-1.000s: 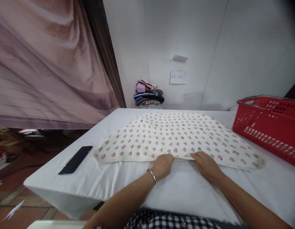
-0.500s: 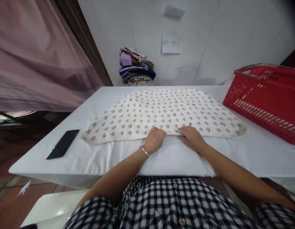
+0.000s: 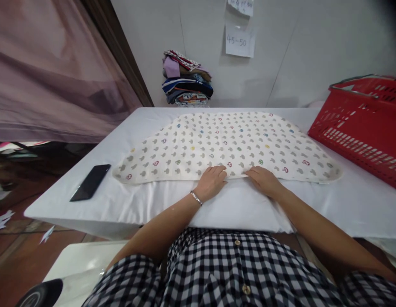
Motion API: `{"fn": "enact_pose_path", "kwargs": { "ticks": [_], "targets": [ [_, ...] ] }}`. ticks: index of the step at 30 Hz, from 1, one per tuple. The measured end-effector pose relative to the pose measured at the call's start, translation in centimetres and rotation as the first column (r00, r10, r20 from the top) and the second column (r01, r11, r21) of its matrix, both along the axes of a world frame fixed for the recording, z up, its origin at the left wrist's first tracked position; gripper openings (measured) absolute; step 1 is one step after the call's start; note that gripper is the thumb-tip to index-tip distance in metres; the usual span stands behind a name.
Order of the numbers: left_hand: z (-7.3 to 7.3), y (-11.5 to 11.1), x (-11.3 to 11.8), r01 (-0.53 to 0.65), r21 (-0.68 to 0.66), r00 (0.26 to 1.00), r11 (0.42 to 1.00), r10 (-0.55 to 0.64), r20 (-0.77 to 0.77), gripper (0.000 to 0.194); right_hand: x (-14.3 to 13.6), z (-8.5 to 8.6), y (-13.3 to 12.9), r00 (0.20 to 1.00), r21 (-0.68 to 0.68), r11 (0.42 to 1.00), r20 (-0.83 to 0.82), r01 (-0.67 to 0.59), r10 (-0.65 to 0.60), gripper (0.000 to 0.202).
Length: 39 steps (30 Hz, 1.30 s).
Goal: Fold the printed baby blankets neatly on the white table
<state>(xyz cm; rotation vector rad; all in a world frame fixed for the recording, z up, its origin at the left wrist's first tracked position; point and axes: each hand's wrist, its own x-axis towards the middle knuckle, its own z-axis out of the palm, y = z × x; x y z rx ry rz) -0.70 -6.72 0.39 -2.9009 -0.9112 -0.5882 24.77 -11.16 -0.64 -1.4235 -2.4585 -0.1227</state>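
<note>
A cream cloth (image 3: pixel 214 140) printed with grey and coloured mushrooms lies spread on the white-covered table, its near edge almost straight and its corners rounded. My left hand (image 3: pixel 212 182), with a silver bracelet at the wrist, rests on the middle of that near edge, fingers stretched out over the fabric. A short gap to the right, my right hand (image 3: pixel 265 181) lies on the same edge with its fingers extended and pointing left. Both palms are turned down, so their undersides are hidden.
A black phone (image 3: pixel 91 182) lies left of the cloth on the white tablecloth (image 3: pixel 121 209). At the right stands a red plastic basket (image 3: pixel 364 123). Folded clothes (image 3: pixel 187 81) are piled at the back by the wall. A pink curtain (image 3: pixel 50 72) hangs at the left.
My left hand's fingers have gone from curled at the cloth's edge to stretched out flat. My right hand stays at the edge. The view has shifted slightly.
</note>
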Motion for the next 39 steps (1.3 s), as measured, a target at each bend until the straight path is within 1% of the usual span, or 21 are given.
{"fn": "enact_pose_path", "kwargs": {
  "ticks": [3, 5, 7, 9, 12, 15, 18, 21, 25, 27, 30, 34, 36, 39],
  "targets": [
    [0.3, -0.2, -0.4, -0.075, -0.022, 0.997, 0.997, 0.074, -0.035, 0.009, 0.2, 0.1, -0.3, 0.998, -0.006, 1.000, -0.058, 0.012, -0.013, 0.029],
    [0.4, -0.1, -0.7, -0.131, -0.033, 0.991, 0.991, 0.130, -0.043, 0.016, 0.5, 0.1, -0.6, 0.993, -0.005, 1.000, -0.111, 0.030, -0.030, 0.029],
    [0.3, 0.2, -1.3, -0.200, -0.040, 0.979, 0.979, 0.197, -0.061, 0.024, 0.7, 0.1, -0.8, 0.992, -0.012, 0.999, -0.123, 0.033, -0.034, 0.028],
    [0.3, 0.7, -1.9, -0.271, -0.051, 0.960, 0.961, 0.266, -0.088, 0.031, 0.8, 0.0, -0.7, 0.997, -0.013, 0.999, -0.076, 0.030, -0.031, 0.028],
    [0.4, 1.3, -2.9, -0.352, -0.073, 0.932, 0.933, 0.343, -0.114, 0.034, 0.1, 0.2, -0.1, 0.998, 0.022, 0.999, 0.044, 0.042, -0.042, 0.030],
    [0.7, 1.6, -4.0, -0.383, -0.091, 0.920, 0.919, 0.372, -0.123, 0.033, -1.8, 1.2, 0.5, 0.990, 0.055, 0.998, 0.136, 0.028, -0.035, 0.036],
    [1.0, 1.7, -5.7, -0.426, -0.106, 0.902, 0.899, 0.413, -0.122, 0.035, -4.7, 2.4, 1.1, 0.978, 0.015, 0.999, 0.203, -0.047, 0.043, 0.042],
    [1.2, 2.0, -8.2, -0.522, -0.110, 0.853, 0.846, 0.514, -0.096, 0.036, -7.7, 3.0, 1.8, 0.963, -0.036, 0.996, 0.255, -0.083, 0.090, 0.041],
    [1.2, 2.2, -11.8, -0.629, -0.089, 0.777, 0.773, 0.629, -0.029, 0.035, -10.9, 3.6, 3.0, 0.960, -0.075, 0.997, 0.273, -0.036, 0.055, 0.043],
    [1.2, 2.3, -13.1, -0.649, -0.104, 0.757, 0.754, 0.653, 0.009, 0.033, -12.1, 3.8, 3.4, 0.968, -0.123, 0.992, 0.245, -0.021, 0.051, 0.041],
    [1.1, 2.5, -14.1, -0.628, -0.181, 0.766, 0.757, 0.642, 0.028, 0.031, -13.2, 4.0, 3.7, 0.989, -0.245, 0.969, 0.136, -0.029, 0.064, 0.035],
    [1.1, 2.8, -14.4, -0.626, -0.241, 0.765, 0.741, 0.644, -0.007, 0.029, -13.4, 3.8, 4.5, 0.988, -0.368, 0.918, -0.089, -0.148, 0.123, 0.024],
    [1.0, 2.6, -14.1, -0.623, -0.237, 0.766, 0.746, 0.643, 0.011, 0.031, -13.1, 3.6, 5.0, 0.976, -0.424, 0.889, -0.195, -0.171, 0.094, 0.030],
    [1.1, 1.2, -13.1, -0.599, -0.171, 0.783, 0.783, 0.617, 0.083, 0.038, -12.7, 3.2, 5.6, 0.954, -0.480, 0.865, -0.298, -0.144, -0.007, 0.036]
  ]
}}
